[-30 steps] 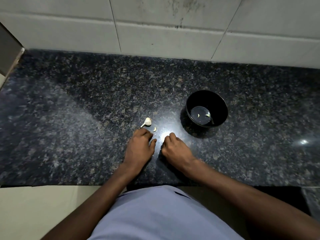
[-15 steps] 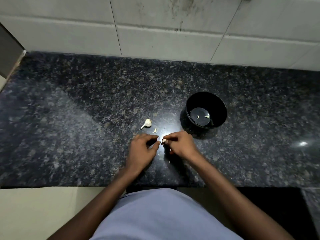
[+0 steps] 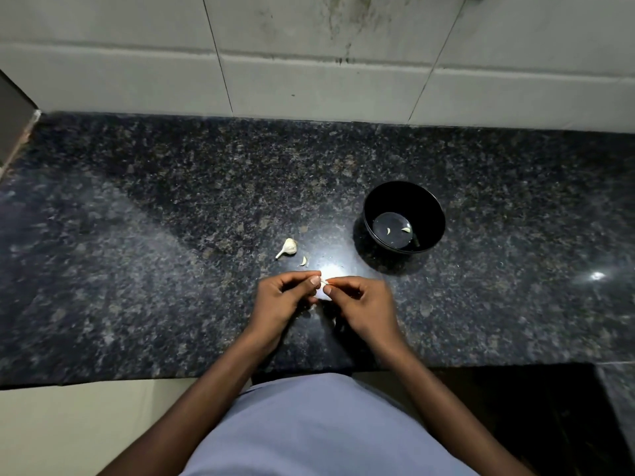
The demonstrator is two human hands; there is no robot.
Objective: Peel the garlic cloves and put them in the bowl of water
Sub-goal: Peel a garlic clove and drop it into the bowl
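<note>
Small pale garlic clove [image 3: 323, 282] pinched between left hand [image 3: 285, 300] and right hand [image 3: 360, 304] fingertips; black round water bowl [image 3: 426, 204] beyond right hand, toward bench back edge; right nearer

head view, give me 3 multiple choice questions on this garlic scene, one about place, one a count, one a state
1. Where does the black bowl stand relative to the hands?
A. beyond them, to the right
B. to their left
C. between them

2. How many pale cloves show in the bowl's water?
A. none
B. two
C. six

3. What are the hands doing?
A. lying flat on the counter
B. both pinching one small garlic clove between them
C. lifting the bowl

Answers:
1. A, the bowl sits on the granite counter further back and right of both hands.
2. B, two small pale pieces lie in the water.
3. B, the left hand and right hand meet fingertip to fingertip on the clove, while the garlic bulb and a loose clove lie untouched.
</note>
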